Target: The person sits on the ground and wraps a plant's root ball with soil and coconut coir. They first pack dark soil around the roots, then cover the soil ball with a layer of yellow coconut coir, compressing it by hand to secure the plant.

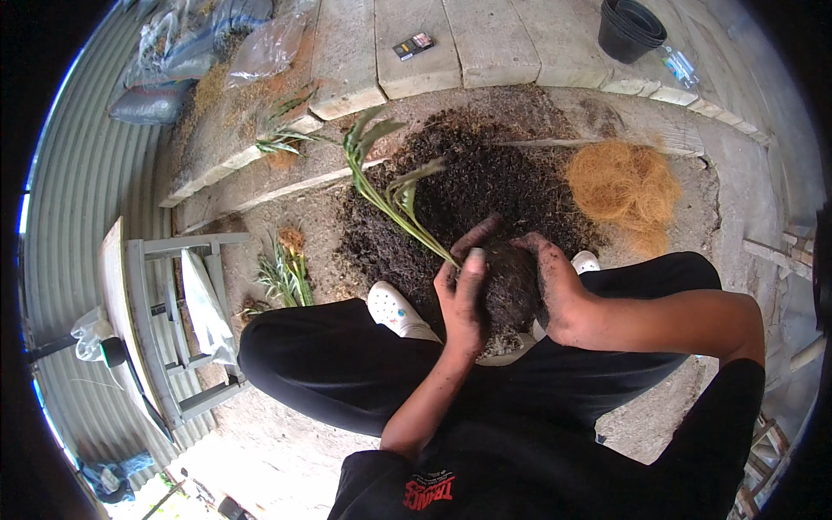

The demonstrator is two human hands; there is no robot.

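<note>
Head view puts the soil heap (485, 182) widest before you, with the fibre (620, 186) at its right side. Over the heap's near part is the plant (374, 195), its long axis slanting from your hands away and to your left, leaves at the far end. At its near end sits the dark root ball (511, 282), directly between your hands. Your right hand (563, 290) is cupped, part open, against the ball's right side, well apart from the stem. Your left hand (459, 303) curves half closed around the ball's left side; the stem (423, 236) meets it there, so your left is the nearer one to the stem. You cannot tell from this angle whether those fingers also pinch it.
</note>
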